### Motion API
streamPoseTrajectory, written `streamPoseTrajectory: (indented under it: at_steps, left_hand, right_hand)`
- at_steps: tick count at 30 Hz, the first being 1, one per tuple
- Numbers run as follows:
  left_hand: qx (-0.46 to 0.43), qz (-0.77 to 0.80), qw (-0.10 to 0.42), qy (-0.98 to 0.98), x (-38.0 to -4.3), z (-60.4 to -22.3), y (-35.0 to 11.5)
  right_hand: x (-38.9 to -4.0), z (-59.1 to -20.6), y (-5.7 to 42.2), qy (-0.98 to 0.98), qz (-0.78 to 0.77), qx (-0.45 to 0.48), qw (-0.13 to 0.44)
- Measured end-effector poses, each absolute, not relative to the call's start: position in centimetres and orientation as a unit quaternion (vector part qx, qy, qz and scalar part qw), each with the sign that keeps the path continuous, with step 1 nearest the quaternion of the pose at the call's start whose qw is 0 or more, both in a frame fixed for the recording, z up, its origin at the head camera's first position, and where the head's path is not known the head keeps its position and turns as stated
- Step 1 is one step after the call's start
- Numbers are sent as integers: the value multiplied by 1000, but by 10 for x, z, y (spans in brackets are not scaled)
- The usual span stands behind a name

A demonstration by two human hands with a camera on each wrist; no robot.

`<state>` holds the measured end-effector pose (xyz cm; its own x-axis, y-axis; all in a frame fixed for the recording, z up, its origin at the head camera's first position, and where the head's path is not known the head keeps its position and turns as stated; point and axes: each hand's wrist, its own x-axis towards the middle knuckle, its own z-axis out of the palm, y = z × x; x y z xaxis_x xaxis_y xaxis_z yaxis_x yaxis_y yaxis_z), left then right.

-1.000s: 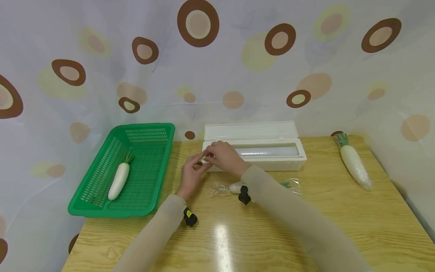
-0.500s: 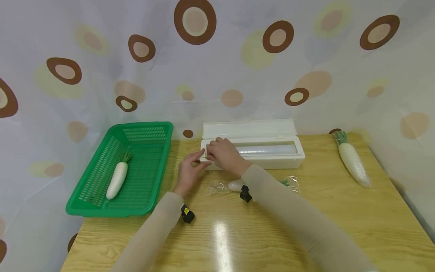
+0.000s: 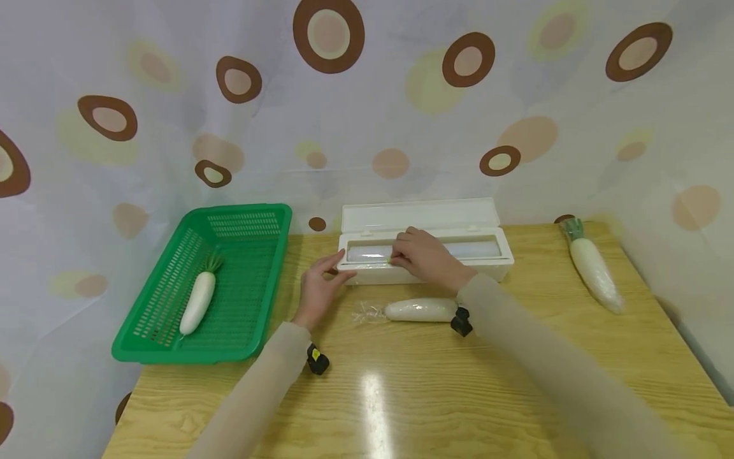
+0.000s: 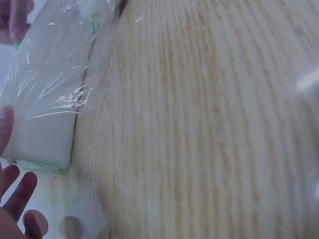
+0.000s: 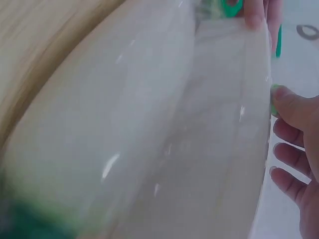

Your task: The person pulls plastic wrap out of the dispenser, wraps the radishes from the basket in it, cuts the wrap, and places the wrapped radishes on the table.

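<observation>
A white cling film box [image 3: 436, 274] lies on the table, lid raised, its roll [image 3: 369, 254] showing inside. Clear film [image 4: 55, 64] hangs over its front. My left hand [image 3: 318, 290] holds the box's left end, thumb at the front and index finger at the top corner; its other fingers [image 4: 22, 194] are spread loosely. My right hand [image 3: 427, 258] pinches a small green slide cutter [image 5: 274, 99] at the box's front edge, near the middle. In front lies a wrapped white radish [image 3: 421, 310], its leafy end hidden by my right wrist in the head view.
To the left stands a green basket [image 3: 272, 299] with an unwrapped white radish [image 3: 197, 303] in it. Another wrapped radish [image 3: 595, 271] lies at the far right of the wooden table [image 3: 459, 395]. A patterned curtain [image 3: 355, 127] hangs behind the table.
My right hand has slid rightward along the box's front edge with the cutter, from the left end to about the middle. My left hand stays at the left end. More of the near radish shows.
</observation>
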<state>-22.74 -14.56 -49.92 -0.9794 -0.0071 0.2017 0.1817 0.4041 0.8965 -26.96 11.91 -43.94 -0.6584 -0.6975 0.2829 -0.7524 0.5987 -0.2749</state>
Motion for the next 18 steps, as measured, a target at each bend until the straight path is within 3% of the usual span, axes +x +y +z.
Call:
streamPoseTrajectory:
  at_steps: [4,12,18]
  left_hand:
    - [-45,-558,78,-825,-226,-499,-145]
    - [-40,-556,79,-827,-225,-499,-146]
    - [-38,-544,77,-834,-227,-502,-145]
  right_hand:
    - [-266,-440,162,-890,187,408,85]
    - [-258,-444,253,-876,176,417,168]
    - [-251,-443,298,-889,173,385,176]
